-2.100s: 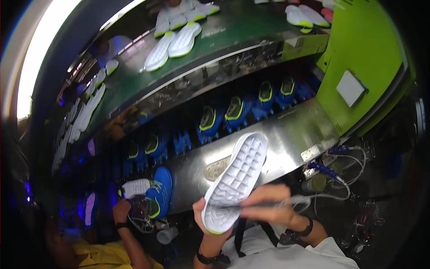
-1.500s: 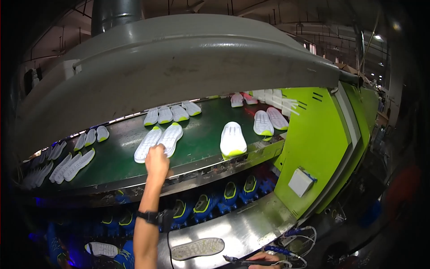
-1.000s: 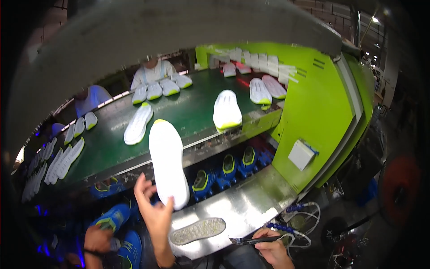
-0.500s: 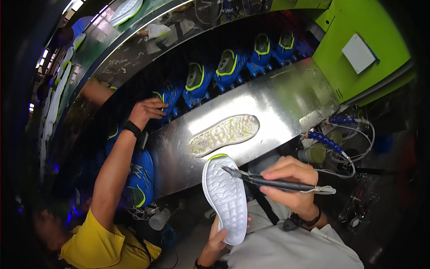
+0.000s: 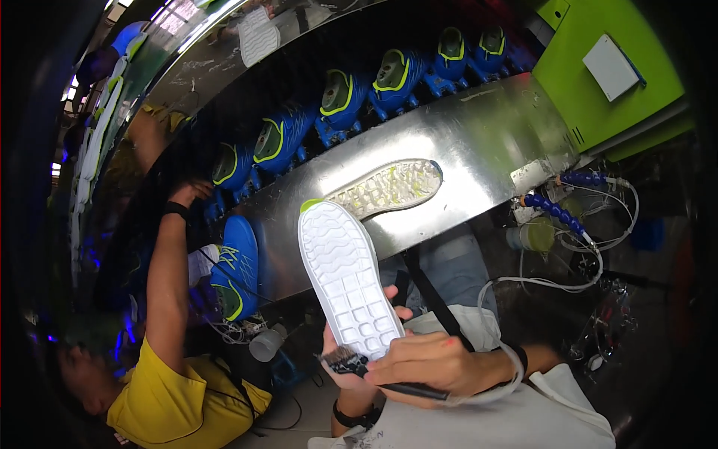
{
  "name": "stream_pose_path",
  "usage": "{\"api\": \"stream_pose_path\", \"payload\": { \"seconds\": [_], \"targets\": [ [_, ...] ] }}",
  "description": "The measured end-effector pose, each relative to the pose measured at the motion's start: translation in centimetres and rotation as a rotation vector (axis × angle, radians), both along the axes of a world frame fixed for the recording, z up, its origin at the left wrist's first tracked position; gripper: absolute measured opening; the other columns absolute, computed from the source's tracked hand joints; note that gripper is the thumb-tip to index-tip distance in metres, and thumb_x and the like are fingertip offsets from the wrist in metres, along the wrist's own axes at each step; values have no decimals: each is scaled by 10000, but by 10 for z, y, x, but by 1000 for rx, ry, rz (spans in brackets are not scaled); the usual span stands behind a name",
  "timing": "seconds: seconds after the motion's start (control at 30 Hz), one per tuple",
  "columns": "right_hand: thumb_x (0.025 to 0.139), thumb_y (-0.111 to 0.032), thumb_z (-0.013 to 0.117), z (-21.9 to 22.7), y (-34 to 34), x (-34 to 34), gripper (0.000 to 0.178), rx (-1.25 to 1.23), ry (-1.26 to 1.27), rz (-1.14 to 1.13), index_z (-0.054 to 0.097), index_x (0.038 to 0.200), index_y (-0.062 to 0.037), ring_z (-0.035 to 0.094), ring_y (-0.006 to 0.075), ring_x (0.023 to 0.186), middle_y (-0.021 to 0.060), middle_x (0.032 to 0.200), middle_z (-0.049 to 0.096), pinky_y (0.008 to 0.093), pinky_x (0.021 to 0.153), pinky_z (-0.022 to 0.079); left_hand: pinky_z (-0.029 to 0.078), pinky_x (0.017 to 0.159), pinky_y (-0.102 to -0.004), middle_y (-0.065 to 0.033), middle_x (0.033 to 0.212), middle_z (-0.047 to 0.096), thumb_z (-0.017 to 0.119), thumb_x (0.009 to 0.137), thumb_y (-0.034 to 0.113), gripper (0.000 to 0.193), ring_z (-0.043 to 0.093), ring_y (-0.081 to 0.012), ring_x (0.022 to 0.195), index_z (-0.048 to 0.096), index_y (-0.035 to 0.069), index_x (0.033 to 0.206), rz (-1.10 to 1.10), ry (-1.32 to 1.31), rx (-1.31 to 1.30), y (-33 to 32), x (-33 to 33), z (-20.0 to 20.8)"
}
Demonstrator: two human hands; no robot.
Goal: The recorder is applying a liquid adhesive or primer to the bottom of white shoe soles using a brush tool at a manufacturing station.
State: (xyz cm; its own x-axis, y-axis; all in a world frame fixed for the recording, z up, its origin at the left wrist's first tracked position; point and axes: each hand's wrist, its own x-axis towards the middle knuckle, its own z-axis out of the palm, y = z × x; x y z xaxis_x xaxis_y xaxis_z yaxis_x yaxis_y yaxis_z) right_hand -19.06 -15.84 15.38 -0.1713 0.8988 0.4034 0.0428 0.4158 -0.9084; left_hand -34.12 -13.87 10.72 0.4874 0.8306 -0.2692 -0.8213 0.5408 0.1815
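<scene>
A white shoe sole (image 5: 340, 262) with a lime-green tip lies tilted in my left hand (image 5: 350, 379), its grooved face upward. The left fingers and thumb wrap round its near end from beneath. In my right hand (image 5: 430, 364) is a black-handled brush (image 5: 415, 390) with a thin hose trailing from it. Its dark bristles are at the sole's near end; whether they touch it I cannot tell. Just beyond the held sole, a worn, cream-coloured sole (image 5: 396, 185) with yellow-green smears lies on the metal table (image 5: 479, 150). The held sole's tip overlaps it in view.
Several blue shoes (image 5: 340, 93) with lime collars stand on holders along the table's far side. Another blue shoe (image 5: 239, 254) sits at left. A co-worker in a yellow shirt (image 5: 161, 393) reaches in there. Right are a green cabinet (image 5: 576, 45) and blue flexible hoses (image 5: 553, 213).
The brush has moved from the sole's green-tipped half down to its near end. The sole has moved left and away from me. The co-worker's hand has left the shoe and moved left.
</scene>
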Motion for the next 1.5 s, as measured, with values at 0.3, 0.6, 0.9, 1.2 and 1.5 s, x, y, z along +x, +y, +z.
{"api": "stream_pose_path", "payload": {
  "seconds": [0.3,0.6,0.9,1.2,1.5],
  "targets": [
    [772,86,746,30,6,48,261,-265,149,110,706,1023,25,720,272,900,166,1004,711,290,763,573,562,883,-463,-363,1281,551,326,1002,362,643,635,-471,1037,363,-109,1438,-456,234,-172,58,2,42],
    [820,14,746,-14,11,3,202,-265,471,626,703,1016,35,695,241,863,143,1026,699,295,740,542,551,920,-466,-276,1213,625,416,978,302,573,654,-410,1067,434,-119,1367,-42,894,191,58,-80,91],
    [666,35,824,5,46,36,285,-55,-70,-316,731,926,-31,624,172,753,94,905,734,271,677,450,279,1071,-740,-194,1593,254,359,907,485,774,341,-481,1397,176,151,1581,168,-151,-291,-4,-29,-7],
    [707,-25,778,-19,55,-16,257,117,-244,-307,732,960,-20,597,189,745,72,868,711,312,675,401,426,1069,-444,-214,1314,571,341,918,388,646,560,-350,1220,477,-54,1369,161,-37,-121,-29,-44,-38],
    [707,-31,846,0,14,-1,302,-68,104,85,742,989,-6,629,174,789,95,902,724,315,740,432,388,1084,-550,-292,1512,352,358,958,526,757,380,-471,1366,265,60,1548,39,-65,6,8,-13,-8]
  ]
}}
